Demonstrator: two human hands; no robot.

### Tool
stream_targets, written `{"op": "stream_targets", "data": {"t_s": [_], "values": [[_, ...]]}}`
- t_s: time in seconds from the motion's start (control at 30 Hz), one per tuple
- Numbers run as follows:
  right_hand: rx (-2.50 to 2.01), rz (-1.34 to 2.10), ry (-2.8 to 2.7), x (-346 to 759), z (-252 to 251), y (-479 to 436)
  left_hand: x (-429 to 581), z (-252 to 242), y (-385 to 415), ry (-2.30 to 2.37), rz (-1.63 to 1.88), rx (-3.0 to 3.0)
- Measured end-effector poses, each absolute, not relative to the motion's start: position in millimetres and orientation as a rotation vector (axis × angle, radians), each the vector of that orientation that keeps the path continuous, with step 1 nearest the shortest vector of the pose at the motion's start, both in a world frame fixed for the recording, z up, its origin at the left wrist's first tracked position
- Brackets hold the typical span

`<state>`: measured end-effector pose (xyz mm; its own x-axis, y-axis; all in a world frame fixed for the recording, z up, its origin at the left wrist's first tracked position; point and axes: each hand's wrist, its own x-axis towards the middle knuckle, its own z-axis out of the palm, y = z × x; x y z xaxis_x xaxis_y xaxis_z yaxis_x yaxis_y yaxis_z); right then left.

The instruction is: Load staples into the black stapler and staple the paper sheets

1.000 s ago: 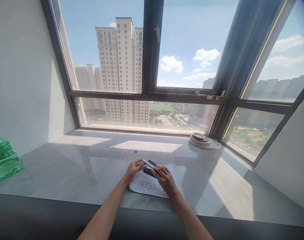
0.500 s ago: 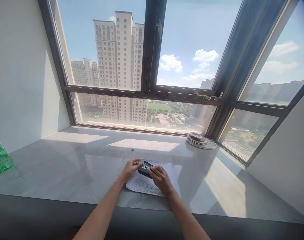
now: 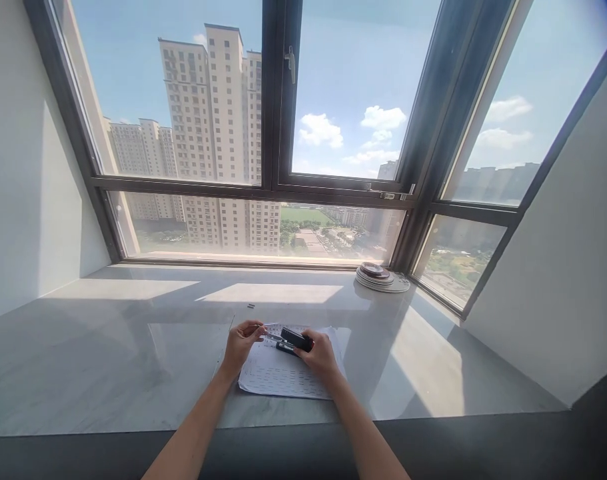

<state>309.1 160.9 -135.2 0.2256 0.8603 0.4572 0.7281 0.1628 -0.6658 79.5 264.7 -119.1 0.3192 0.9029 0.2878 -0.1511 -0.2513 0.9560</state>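
A black stapler (image 3: 296,337) is above the printed paper sheets (image 3: 283,381), its top and base spread apart. My right hand (image 3: 319,353) is closed around its right end. The fingers of my left hand (image 3: 244,340) are pinched together at the stapler's left end. Between them is a thin metallic piece reaching toward the stapler; whether it is joined to the stapler I cannot tell. Two short dark strips, which look like staples (image 3: 251,306), lie on the counter beyond the paper.
The pale stone counter (image 3: 108,360) runs under the windows, its front edge close to me. A stack of plates (image 3: 376,275) sits in the back right corner by the window frame (image 3: 268,193). Patches of sunlight fall across the surface.
My left hand has drawn a little away from my right, and the stapler's black top now shows more fully. The view has turned right, so the green bottle at far left is out of sight.
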Motion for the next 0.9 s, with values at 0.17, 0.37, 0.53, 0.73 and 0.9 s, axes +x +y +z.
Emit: {"op": "stream_targets", "data": {"t_s": [0.17, 0.37, 0.53, 0.73, 0.9], "values": [[-1.393, -0.088, -1.517, 301, -116, 152, 80, -116, 256, 0.703, 1.143, 1.571], [-1.03, -0.024, -1.892, 273, -90, 154, 89, -93, 238, 0.562, 0.953, 1.635], [-0.939, -0.047, -1.906, 279, -60, 175, 108, -46, 237, 0.499, 0.869, 1.717], [-1.203, -0.153, -1.773, 360, -46, 214, 103, -38, 296, 0.598, 0.938, 1.938], [-1.99, -0.089, -1.226, 491, -93, 235, 63, -105, 377, 1.068, 1.026, 2.401]]}}
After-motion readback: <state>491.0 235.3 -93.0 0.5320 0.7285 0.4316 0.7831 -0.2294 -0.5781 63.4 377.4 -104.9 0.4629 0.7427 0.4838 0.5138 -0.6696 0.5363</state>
